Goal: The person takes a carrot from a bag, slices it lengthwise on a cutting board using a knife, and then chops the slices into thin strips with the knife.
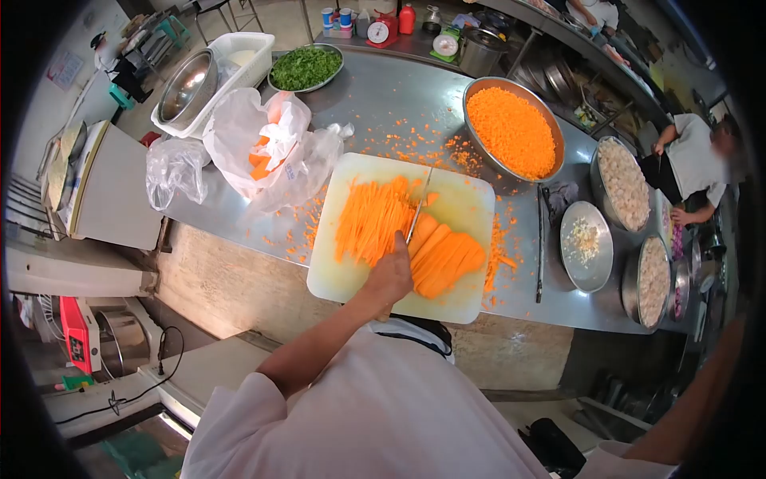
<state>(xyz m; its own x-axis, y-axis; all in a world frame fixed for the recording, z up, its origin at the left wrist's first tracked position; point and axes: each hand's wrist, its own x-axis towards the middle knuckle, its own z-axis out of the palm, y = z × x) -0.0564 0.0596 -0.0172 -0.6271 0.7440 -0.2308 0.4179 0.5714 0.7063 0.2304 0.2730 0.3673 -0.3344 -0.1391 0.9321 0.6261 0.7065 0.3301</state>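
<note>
The person's left hand (389, 278) is closed around the handle of a kitchen knife (416, 211) on a white cutting board (339, 283) at the near edge of a steel table (399, 84). The right forearm (702, 391) shows at near right; its hand is out of view and its state cannot be told. On the board, carrot shreds (363, 223) lie left of the blade and overlapping carrot slices (447, 259) right of it. To the right lie a dark rod (540, 247) and a metal bowl of pale chopped bits (590, 275). Farther left, a plastic bag (239, 132) with orange pieces is noted. Beyond the board at right stands a steel bowl (483, 153) of diced carrot (515, 128); at far left, a plate of chopped greens (306, 69). A co-worker (692, 156) is at far right.
</note>
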